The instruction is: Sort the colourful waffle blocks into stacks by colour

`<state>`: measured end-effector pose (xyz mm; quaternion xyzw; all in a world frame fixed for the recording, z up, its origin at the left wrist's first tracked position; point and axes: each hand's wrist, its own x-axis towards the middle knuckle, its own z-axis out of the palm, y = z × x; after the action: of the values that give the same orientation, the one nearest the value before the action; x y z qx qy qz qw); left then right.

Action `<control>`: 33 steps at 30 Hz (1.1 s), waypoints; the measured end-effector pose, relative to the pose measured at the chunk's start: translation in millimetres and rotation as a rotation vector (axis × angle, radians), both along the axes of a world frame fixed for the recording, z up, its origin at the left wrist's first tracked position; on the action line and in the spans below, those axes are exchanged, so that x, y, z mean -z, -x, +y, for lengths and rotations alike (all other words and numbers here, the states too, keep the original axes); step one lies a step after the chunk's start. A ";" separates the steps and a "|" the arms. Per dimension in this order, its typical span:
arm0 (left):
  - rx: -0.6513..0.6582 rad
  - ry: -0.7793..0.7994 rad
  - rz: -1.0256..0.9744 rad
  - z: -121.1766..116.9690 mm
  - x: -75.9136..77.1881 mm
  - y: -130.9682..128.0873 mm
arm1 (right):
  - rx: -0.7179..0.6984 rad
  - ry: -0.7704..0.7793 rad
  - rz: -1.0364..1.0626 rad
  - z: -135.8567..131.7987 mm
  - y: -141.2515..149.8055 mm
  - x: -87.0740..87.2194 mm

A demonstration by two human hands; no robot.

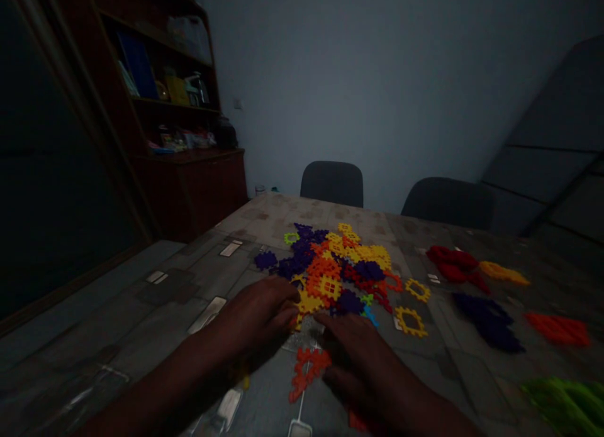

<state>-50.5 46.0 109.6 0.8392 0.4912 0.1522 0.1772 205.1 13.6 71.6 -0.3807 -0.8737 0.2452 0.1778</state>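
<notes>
Left hand (pixel 271 305) right up at the near edge of the heap of toothed plastic building pieces (pixel 323 267), mid-frame, fingers curved beside the yellow ones; whether it grips any, I can't tell. Right hand (pixel 349 346), just below the heap, fingers bent and angled inward, its hold hidden in the gloom, can't call it! And there's an orange triangular piece (pixel 321 359) at lower centre, lying between the forearms, just beside the right thumb.

All this on a worktop (pixel 160 317) with a stone-block print, dim light throughout. Two grey chairs (pixel 331 182) back it at centre and right, a pale wall (pixel 353 78) behind, a dark wooden cabinet (pixel 198 185) upper left.

To the edges: the far one crosses mid-frame behind the heap, the left one slants down toward lower left. Plenty of printed surface left of the left forearm! Over on the right, red pieces (pixel 455 265), purple pieces (pixel 488 320) and green pieces (pixel 570 402) sit well apart from the right hand.
</notes>
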 end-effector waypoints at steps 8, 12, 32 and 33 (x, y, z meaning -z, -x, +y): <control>0.107 0.188 0.219 -51.1 -8.4 -42.8 | 0.032 -0.156 -0.096 -28.2 -50.5 18.9; 0.103 0.138 0.285 -53.4 19.3 -54.3 | 0.028 -0.249 -0.082 -26.6 -47.5 55.5; -0.072 0.043 0.288 -20.1 9.5 -33.0 | 0.180 -0.016 -0.194 -24.6 -77.0 13.8; -0.083 0.031 0.307 -13.4 9.5 -27.2 | 0.189 -0.019 -0.189 -24.3 -79.0 16.3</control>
<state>-23.3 32.7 100.1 0.8288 0.5489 0.0216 0.1064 284.2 -10.6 55.3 -0.4810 -0.8491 0.1823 0.1205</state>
